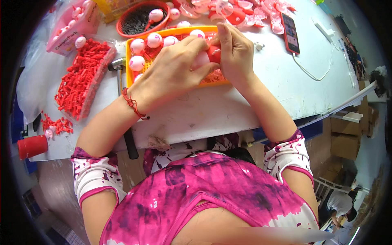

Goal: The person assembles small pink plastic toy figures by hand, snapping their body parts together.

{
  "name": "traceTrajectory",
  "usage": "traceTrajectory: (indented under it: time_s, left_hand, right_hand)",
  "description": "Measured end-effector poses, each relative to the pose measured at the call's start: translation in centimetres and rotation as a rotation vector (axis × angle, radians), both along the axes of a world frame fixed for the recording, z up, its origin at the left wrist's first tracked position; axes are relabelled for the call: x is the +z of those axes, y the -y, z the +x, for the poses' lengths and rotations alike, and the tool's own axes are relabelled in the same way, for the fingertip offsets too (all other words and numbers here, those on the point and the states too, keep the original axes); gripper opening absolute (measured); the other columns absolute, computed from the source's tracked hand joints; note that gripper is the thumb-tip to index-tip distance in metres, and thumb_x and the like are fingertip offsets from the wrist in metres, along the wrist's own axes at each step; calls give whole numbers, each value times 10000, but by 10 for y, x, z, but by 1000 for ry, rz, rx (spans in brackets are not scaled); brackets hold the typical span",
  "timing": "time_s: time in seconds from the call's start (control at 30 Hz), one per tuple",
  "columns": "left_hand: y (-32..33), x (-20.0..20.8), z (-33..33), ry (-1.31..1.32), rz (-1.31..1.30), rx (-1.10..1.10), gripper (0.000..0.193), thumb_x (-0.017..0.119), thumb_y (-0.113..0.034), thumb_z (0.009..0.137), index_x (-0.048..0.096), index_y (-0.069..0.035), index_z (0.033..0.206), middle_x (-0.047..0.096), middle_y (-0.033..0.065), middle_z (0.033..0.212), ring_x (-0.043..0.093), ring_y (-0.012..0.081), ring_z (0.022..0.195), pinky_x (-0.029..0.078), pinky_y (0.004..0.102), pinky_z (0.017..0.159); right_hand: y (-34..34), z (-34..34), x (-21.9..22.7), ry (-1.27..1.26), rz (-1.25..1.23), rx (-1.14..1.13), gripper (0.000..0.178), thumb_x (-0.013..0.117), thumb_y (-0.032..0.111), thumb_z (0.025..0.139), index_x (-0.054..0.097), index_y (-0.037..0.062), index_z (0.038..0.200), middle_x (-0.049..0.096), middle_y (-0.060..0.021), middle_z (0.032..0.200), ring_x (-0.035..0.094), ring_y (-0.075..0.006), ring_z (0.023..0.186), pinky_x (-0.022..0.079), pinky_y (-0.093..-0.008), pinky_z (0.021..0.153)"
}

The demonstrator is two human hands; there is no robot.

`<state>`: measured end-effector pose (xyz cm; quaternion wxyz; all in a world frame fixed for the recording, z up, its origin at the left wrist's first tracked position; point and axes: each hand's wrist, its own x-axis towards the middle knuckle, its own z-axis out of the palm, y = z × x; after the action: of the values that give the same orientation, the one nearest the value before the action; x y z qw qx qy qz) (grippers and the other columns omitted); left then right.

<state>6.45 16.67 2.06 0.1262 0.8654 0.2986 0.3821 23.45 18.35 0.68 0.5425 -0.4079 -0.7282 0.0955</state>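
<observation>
Both hands meet over an orange basket (128, 72) on the white table. A rounded plastic toy part (214, 53), red on one side and pale pink on the other, is between them. My left hand (173, 67) is closed around its pale pink side, thumb and fingers pinching. My right hand (236, 53) grips the red side, with the thumb raised at the top; its fingertips are partly hidden. Inside the basket lie several white balls (154, 40) with pink marks and red pieces, partly covered by my hands.
A clear tray of small red pieces (83, 77) is at left, beside a hammer (119, 77). Behind are a pink box (69, 36) and a red bowl of dark screws (141, 22). Pink shells (267, 12), a phone (290, 34) with a cable, and a red cup (32, 147) lie around.
</observation>
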Motion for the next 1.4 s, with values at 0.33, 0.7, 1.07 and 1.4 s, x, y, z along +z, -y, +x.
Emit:
traceTrajectory:
  time_s: [0.33,0.7,1.07,1.4]
  left_hand:
    - [5,16,-14,292,-239,-22,367,716,-126,868,620,3,1198,711,134,963,682,145,865,550,275,754]
    - [-91,60,-42,667,-649,34,247,608,-259,957,683,-32,1021,679,45,843,659,126,725,555,251,678]
    - [-69,100,3,324,-179,59,594,673,-196,912,410,10,1404,552,219,1300,580,252,1159,494,355,942]
    - [-18,27,-52,249,-275,203,452,634,-113,927,498,-23,1348,620,163,1214,606,233,1120,473,339,964]
  right_hand:
    - [3,0,10,-432,-142,-3,598,305,438,1055,513,51,650,508,-15,621,468,-93,608,407,-260,629]
    - [-44,66,19,-125,-147,-240,639,384,574,978,627,-14,1026,636,-208,1011,598,-327,991,445,-414,887]
    - [-146,212,-18,445,-481,-969,700,444,575,936,457,7,1345,446,-193,1438,198,-369,1433,190,-590,1105]
    - [-69,80,48,111,502,-201,252,646,233,901,566,118,1110,615,-72,1209,454,-336,1289,359,-469,1057]
